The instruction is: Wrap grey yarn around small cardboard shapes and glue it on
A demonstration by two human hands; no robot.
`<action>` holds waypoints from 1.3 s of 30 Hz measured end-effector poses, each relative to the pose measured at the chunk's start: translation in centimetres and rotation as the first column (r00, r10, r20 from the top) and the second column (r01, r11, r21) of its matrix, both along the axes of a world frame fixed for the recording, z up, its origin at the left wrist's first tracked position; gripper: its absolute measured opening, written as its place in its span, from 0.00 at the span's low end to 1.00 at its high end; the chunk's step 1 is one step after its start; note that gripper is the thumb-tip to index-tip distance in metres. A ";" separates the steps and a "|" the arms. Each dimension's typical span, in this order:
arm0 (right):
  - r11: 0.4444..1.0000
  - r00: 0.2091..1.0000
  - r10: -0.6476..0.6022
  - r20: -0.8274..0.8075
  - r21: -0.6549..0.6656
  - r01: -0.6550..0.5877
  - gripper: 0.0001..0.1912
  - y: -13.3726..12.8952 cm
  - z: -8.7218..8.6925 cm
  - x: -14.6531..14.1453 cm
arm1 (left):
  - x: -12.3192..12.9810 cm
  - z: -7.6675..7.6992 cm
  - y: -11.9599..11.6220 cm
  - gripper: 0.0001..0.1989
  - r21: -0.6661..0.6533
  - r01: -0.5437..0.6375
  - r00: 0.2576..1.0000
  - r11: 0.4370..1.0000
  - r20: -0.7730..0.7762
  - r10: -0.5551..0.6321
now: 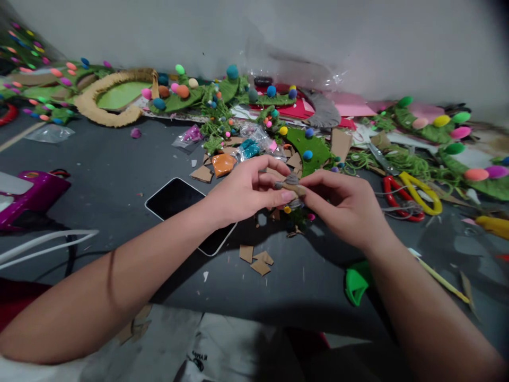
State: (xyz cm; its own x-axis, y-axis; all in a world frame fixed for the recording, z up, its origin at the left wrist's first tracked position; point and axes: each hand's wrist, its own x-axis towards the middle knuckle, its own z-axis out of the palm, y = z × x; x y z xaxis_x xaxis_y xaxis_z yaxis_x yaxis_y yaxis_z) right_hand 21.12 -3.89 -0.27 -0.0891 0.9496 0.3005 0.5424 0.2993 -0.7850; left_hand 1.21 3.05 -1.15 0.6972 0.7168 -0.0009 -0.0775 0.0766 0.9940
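Between my two hands is a small piece wrapped in grey-brown yarn (293, 187), held above the dark table. My left hand (254, 188) pinches it from the left, thumb in front and fingers behind. From the right, the thumb and fingertips of my right hand (342, 201) close on its other end. Part of the piece is hidden by my fingers. Just below it lies a small green bit with yellow and pink balls (288, 210). A phone with a dark screen (175, 199) rests partly under my left forearm.
Along the wall lie green yarn pieces with coloured balls, a tan yarn-wrapped ring (91, 109) and plastic bags. Cardboard scraps (260, 263) are scattered about. Scissors with red and yellow handles (421, 193) lie right, a green plastic object (357, 284) nearer, a purple device (37, 196) left.
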 end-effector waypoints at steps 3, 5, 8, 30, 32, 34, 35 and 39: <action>0.999 1.000 -0.008 -0.025 0.034 0.009 0.05 0.0 -0.2 -0.3 | 0.0 -0.1 0.0 0.17 0.031 -0.012 0.999 0.999 0.045 0.010; 0.999 0.999 -0.019 -0.044 0.045 0.021 0.05 0.0 -0.2 -0.4 | 0.0 0.0 -0.1 0.16 0.069 -0.025 0.998 0.997 0.061 0.021; 0.999 0.998 -0.021 -0.053 0.049 0.023 0.05 -0.1 -0.1 -0.4 | -0.1 0.2 -0.2 0.16 0.129 -0.040 0.997 0.991 0.076 0.030; 0.994 0.989 0.068 0.133 0.077 -0.079 0.07 -0.1 -0.4 -0.1 | -0.6 1.5 -0.1 0.19 0.415 -0.126 0.968 0.901 -0.147 0.204; 0.989 0.979 0.080 0.187 0.107 -0.101 0.07 -0.1 -0.5 0.0 | -0.5 1.5 -0.1 0.18 0.460 -0.126 0.957 0.879 -0.177 0.230; 0.984 0.964 0.090 0.252 0.124 -0.125 0.08 -0.1 -0.6 0.1 | -0.4 1.2 -0.1 0.18 0.521 -0.102 0.940 0.848 -0.228 0.253; 0.982 0.954 0.096 0.285 0.128 -0.137 0.08 -0.1 -0.6 0.1 | -0.4 1.0 -0.1 0.18 0.550 -0.082 0.931 0.831 -0.256 0.261; 0.979 0.927 0.108 0.360 0.125 -0.163 0.07 -0.3 -0.6 0.1 | -0.5 -0.1 -0.1 0.18 0.642 0.005 0.917 0.767 -0.309 0.253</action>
State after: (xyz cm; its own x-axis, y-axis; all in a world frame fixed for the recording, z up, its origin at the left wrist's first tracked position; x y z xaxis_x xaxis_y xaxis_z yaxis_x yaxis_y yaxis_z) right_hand 21.24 -4.20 -0.90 -0.3389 0.8672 0.3649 0.7199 0.4887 -0.4930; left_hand 0.71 2.95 -1.22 0.6422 0.7268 0.2436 0.3265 -0.5469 0.7709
